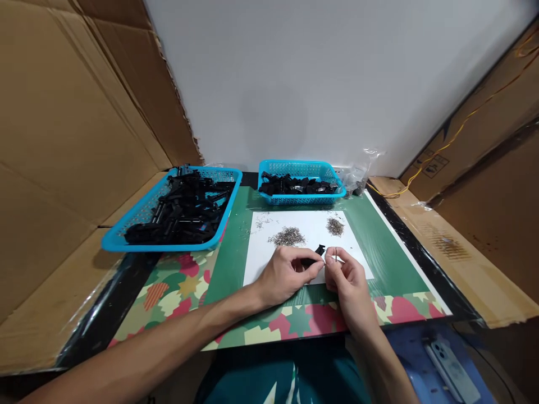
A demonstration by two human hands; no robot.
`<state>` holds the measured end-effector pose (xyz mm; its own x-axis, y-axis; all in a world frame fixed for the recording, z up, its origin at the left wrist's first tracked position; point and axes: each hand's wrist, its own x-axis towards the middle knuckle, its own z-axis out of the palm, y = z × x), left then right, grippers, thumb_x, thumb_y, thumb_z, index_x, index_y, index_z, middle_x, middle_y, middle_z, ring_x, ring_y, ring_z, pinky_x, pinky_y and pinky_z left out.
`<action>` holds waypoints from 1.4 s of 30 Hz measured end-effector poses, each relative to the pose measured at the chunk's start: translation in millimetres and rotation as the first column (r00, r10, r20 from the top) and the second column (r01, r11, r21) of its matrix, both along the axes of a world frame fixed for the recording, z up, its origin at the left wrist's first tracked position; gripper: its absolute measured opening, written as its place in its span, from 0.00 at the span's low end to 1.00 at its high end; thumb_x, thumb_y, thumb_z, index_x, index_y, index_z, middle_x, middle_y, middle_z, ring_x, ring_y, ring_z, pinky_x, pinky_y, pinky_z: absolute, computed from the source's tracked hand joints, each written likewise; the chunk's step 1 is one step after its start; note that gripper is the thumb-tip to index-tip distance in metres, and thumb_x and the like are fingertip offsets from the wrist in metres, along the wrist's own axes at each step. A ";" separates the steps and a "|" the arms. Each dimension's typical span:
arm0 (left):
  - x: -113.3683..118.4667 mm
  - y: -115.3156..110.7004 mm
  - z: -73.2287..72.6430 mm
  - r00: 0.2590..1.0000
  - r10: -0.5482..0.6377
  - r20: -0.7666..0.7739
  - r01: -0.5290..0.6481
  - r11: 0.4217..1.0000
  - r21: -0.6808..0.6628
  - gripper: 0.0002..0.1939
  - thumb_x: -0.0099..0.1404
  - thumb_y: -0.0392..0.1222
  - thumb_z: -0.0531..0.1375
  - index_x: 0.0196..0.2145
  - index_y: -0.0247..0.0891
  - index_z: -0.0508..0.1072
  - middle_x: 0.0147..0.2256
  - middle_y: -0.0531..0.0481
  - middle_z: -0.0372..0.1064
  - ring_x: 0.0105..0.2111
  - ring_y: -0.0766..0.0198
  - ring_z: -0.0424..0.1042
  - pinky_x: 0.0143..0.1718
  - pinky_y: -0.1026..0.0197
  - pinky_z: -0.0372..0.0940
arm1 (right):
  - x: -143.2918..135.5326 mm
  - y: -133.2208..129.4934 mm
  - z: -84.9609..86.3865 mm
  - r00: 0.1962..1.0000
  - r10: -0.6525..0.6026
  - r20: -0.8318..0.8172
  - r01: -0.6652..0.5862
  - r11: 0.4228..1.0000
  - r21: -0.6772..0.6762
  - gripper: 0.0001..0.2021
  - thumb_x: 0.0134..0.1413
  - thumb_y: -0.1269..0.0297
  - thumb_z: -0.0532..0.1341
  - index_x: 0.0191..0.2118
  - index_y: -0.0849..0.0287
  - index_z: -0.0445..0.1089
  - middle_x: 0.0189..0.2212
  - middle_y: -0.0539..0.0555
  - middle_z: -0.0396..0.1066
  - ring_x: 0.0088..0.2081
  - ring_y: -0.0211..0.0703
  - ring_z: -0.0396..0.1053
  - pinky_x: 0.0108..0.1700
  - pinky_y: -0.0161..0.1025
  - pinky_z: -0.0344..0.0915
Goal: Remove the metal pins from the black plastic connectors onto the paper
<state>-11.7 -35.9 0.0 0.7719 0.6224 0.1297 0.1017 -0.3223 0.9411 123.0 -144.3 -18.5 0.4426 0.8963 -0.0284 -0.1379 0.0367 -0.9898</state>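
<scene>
Blue baskets (pixel 147 247) of black parts (pixel 185 207), left hand (pixel 287 274) pinching black piece (pixel 320 249), right hand (pixel 347 276) pinching thin piece (pixel 336 254)

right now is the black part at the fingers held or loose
Held: the left hand pinches the black part between its fingertips, one end showing beyond them. Cannot tell whether it touches the white sheet.

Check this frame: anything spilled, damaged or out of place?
Thin metal bits lie strewn at the far left corner of the white sheet, a few apparently on the green mat, unlike the two gathered piles. The right cardboard is darkly stained, and the left cardboard has a ragged edge.
</scene>
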 end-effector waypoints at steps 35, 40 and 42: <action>3.0 -1.1 -2.2 0.891 0.032 -0.453 0.247 0.803 0.543 0.25 0.78 0.62 0.52 0.50 0.41 0.78 0.34 0.46 0.81 0.34 0.53 0.81 0.32 0.60 0.63 | 35.1 0.0 0.7 0.733 -0.105 0.672 0.290 0.942 -0.168 0.14 0.55 0.52 0.65 0.31 0.59 0.77 0.16 0.45 0.58 0.21 0.37 0.54 0.25 0.36 0.49; 3.0 -2.5 -5.0 0.899 0.031 -0.436 0.249 0.783 0.569 0.25 0.77 0.63 0.53 0.52 0.41 0.77 0.34 0.46 0.81 0.34 0.51 0.82 0.31 0.60 0.62 | 39.1 0.5 6.6 0.812 -0.103 0.574 0.252 0.950 -0.186 0.16 0.53 0.51 0.65 0.30 0.61 0.76 0.16 0.45 0.58 0.19 0.36 0.53 0.23 0.35 0.48; 3.3 -2.8 -5.6 0.898 0.035 -0.440 0.253 0.776 0.577 0.25 0.77 0.63 0.53 0.53 0.41 0.77 0.34 0.46 0.81 0.34 0.51 0.82 0.30 0.60 0.61 | 39.6 1.4 7.1 0.799 -0.079 0.596 0.248 0.946 -0.207 0.15 0.52 0.52 0.65 0.30 0.61 0.77 0.16 0.45 0.60 0.19 0.36 0.54 0.23 0.35 0.48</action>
<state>-8.4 -38.7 -5.7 0.8970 0.4283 0.1094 0.3498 -0.8390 0.4167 162.6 -142.9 -11.4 0.5919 0.8041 0.0560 0.4406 -0.2646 -0.8578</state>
